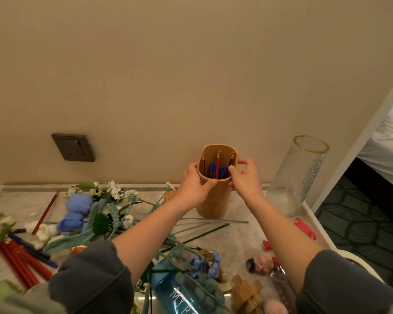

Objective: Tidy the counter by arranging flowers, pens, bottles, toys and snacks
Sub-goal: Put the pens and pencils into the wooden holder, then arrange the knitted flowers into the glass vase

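Gripping the penholder [213, 206] are left hand [194, 184] and, seemingly, right hand [244, 177].

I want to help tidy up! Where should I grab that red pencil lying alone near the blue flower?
Pinch the red pencil at its middle, from straight above: it lies flat on the counter, with bare surface on both sides there.

This looks like a bedroom or hotel room rather than a workplace: a pale marble-look counter [243, 236] runs along a beige textured wall [191, 64], with a dark power socket [74, 148] set just above the counter's back edge. Past the counter's right edge, a white door frame [359, 141] opens onto a bed [390, 137] with rumpled white linen (only a corner shows) and dark patterned carpet [361, 234].
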Demonstrator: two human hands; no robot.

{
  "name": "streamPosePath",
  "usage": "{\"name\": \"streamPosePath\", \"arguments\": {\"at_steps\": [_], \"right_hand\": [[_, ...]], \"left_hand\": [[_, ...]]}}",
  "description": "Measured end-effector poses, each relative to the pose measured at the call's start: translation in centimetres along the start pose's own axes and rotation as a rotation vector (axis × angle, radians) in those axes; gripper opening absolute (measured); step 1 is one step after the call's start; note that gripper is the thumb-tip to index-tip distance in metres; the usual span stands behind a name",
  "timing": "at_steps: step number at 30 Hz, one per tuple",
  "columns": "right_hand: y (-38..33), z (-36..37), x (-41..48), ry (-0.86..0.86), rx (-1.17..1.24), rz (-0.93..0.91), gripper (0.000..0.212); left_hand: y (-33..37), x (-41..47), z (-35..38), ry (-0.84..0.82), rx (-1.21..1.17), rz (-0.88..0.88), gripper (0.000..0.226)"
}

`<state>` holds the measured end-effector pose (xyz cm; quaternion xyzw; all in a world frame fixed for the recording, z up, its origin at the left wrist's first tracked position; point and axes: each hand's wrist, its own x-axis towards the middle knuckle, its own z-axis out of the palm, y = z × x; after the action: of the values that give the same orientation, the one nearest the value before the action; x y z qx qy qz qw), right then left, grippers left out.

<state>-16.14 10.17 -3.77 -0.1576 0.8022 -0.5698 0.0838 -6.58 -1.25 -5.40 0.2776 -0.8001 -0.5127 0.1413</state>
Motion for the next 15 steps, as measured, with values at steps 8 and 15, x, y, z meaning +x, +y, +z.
{"name": "streamPosePath", "arguments": {"at_steps": [8,15], "right_hand": [[-0.8,0.3,-4.0,0.066,0.185,-0.083,0.018],[-3.0,3.7,-8.6,-0.243,0.207,-0.128,0.009]], "left_hand": [[-0.2,-3.1,-2.1,0.023,0.047,-0.059,0.055],[-1.1,-8.5,-8.4,0.116,0.035,0.068,0.012]]}}
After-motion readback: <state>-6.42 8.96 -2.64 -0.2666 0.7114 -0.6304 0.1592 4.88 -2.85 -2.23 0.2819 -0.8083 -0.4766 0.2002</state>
